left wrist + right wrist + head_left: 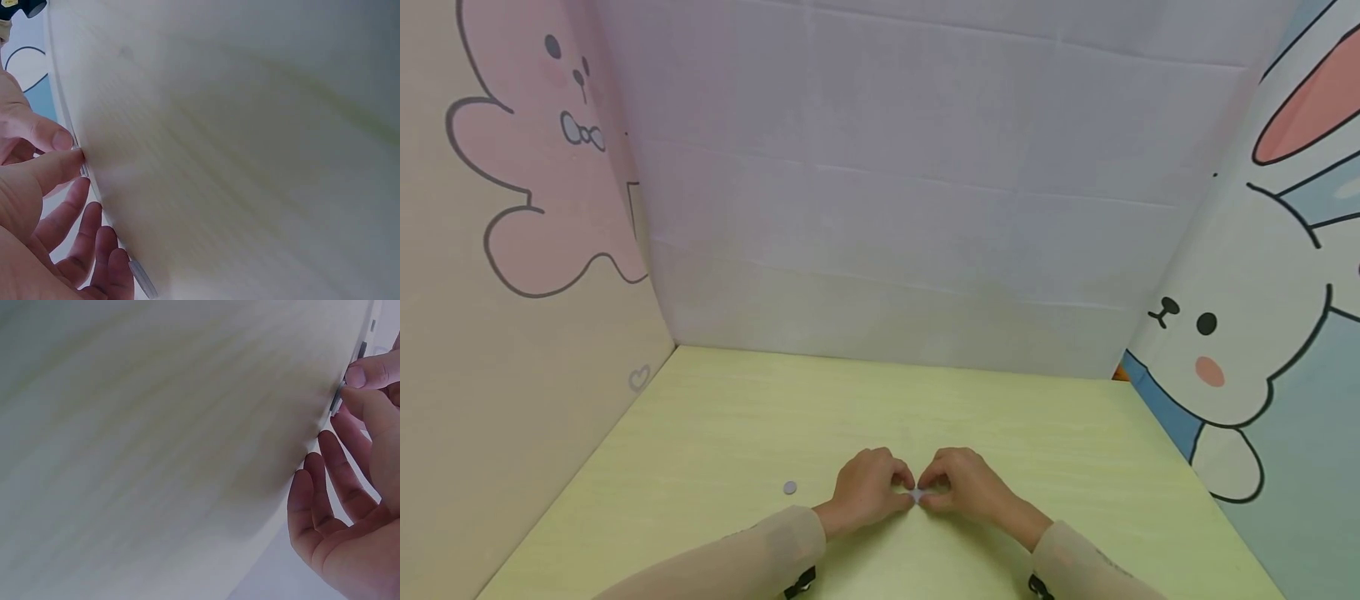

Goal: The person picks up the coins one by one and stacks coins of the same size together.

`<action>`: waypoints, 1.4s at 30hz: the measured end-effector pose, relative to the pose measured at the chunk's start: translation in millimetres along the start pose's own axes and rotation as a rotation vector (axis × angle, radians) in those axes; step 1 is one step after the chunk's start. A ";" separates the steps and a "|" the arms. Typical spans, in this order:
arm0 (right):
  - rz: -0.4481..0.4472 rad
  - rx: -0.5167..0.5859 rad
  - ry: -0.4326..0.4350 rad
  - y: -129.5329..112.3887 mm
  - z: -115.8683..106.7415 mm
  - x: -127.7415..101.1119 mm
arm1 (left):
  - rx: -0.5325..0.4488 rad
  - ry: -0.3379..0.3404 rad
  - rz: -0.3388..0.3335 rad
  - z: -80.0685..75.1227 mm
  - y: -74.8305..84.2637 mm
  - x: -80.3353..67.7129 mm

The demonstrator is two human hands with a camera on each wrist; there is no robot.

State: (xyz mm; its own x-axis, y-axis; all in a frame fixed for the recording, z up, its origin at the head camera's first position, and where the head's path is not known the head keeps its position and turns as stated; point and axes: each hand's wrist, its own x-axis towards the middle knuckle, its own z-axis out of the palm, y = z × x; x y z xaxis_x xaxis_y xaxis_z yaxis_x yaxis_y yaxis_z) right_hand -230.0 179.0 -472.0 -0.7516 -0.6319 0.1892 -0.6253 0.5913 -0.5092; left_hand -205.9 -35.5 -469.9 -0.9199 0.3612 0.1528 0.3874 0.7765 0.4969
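Note:
A small flat light-grey piece (916, 495) lies at the tabletop between the two hands, its outline mostly covered by fingers. My left hand (867, 487) pinches its left side with thumb and index finger. From the other side my right hand (967, 485) pinches it the same way. The right wrist view shows the thin edge of the grey piece (336, 400) beside the thumb, with the other fingers loosely bent near the table surface. A second grey disc (790, 487) lies flat on the table, left of the left hand and touched by neither.
The pale yellow table (737, 417) stretches around the hands. A plain whitish sheet (887, 208) rises at its back edge. Side panels carry a pink cartoon animal (550, 192) on the left and a white rabbit (1247, 350) on the right.

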 end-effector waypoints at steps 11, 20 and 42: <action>0.004 0.047 0.021 2.0 -1.6 -2.4 | -0.003 -0.012 0.002 -4.2 2.4 -1.3; 0.031 0.076 0.027 4.5 -6.5 -7.8 | -0.005 -0.018 -0.008 -3.3 1.6 -1.3; 0.088 0.112 0.019 -4.0 -4.8 -5.3 | -0.029 -0.018 -0.016 -2.1 1.6 -2.0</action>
State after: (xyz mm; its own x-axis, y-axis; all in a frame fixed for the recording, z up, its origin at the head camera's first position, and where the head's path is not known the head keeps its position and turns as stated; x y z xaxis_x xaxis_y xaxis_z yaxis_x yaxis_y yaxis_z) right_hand -224.5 182.4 -466.9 -0.8071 -0.5697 0.1551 -0.5303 0.5840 -0.6146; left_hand -203.5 -36.1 -467.7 -0.9247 0.3583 0.1288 0.3702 0.7670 0.5241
